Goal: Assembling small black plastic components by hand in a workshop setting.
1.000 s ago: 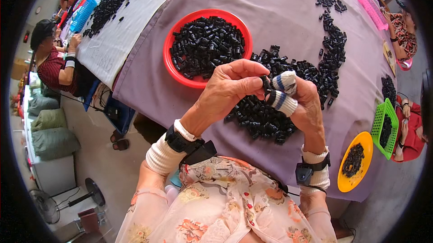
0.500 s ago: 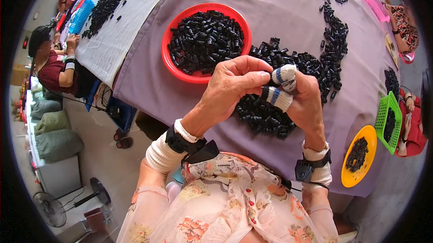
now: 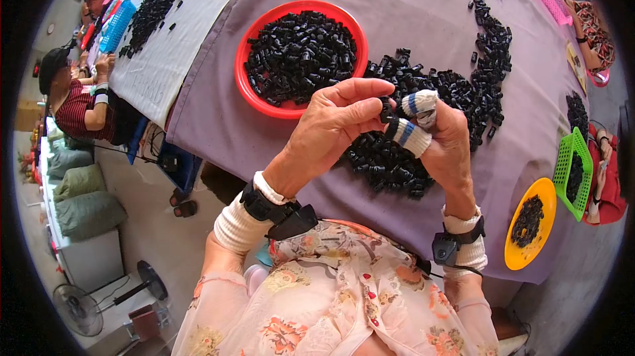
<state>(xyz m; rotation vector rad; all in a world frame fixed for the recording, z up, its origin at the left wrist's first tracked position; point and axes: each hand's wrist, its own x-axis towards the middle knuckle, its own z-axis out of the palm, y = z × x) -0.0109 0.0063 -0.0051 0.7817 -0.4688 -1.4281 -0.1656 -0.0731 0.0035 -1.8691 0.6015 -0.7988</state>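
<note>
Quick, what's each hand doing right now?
Left hand: closed, fingertips pinching a small black part.
Right hand: closed, its cloth-wrapped fingers on the same part.
</note>
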